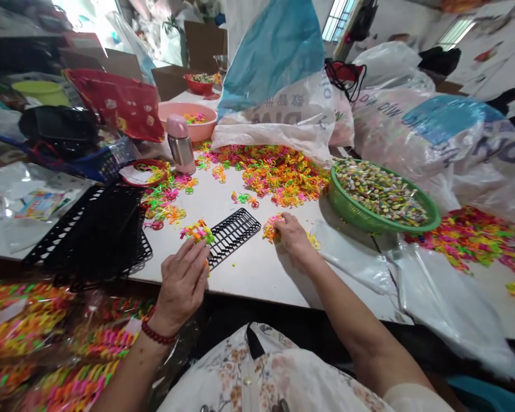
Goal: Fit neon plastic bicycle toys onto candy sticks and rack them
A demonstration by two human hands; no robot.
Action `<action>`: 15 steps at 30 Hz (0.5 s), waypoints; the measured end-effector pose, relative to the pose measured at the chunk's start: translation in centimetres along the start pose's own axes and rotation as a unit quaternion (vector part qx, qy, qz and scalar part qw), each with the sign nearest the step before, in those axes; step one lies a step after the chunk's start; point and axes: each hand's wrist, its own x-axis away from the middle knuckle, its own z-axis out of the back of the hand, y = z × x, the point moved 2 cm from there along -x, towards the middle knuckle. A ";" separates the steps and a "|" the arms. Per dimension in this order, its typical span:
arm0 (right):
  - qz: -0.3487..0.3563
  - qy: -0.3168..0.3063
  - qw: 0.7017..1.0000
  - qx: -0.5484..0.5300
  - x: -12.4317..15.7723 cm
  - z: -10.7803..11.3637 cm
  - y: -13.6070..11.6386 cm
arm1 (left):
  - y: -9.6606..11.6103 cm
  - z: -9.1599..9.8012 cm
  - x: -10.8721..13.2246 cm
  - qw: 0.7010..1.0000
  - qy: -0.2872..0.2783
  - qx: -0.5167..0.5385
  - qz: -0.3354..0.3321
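Note:
A black slotted plastic rack (pixel 234 237) lies slanted on the white table in front of me. My left hand (pixel 182 280) is curled over its left end, fingers together, against a cluster of bright small plastic pieces (pixel 199 231). Those pieces look like tiny wheeled toys in pink, yellow, orange and green; the fingers partly cover them. Right of the rack, my right hand (pixel 292 236) pinches at a small heap of the same pieces (pixel 271 226). Its fingertips are closed among them, and the exact piece between them is partly hidden.
A large pile of loose pieces (pixel 278 174) spreads behind the rack. On the right stands a green basket (pixel 343 203) of wrapped items, with clear plastic bags (pixel 360 260) before it. Stacked black racks (pixel 98 229) lie left. A steel bottle (pixel 181 150) stands behind, near a pink basin (pixel 206 131).

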 end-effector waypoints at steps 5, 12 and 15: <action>0.027 0.040 0.996 -0.080 0.5 -0.4 -0.9 | -0.7 -1.0 -0.7 0.999 -0.029 -0.015 -0.030; 0.121 0.055 0.901 -0.414 2.5 -0.6 -8.9 | -2.2 -1.3 -0.4 0.998 -0.032 0.013 -0.050; 0.114 0.011 0.859 -0.499 2.6 -0.9 -11.8 | -2.5 -1.4 -0.5 0.997 -0.046 0.023 -0.050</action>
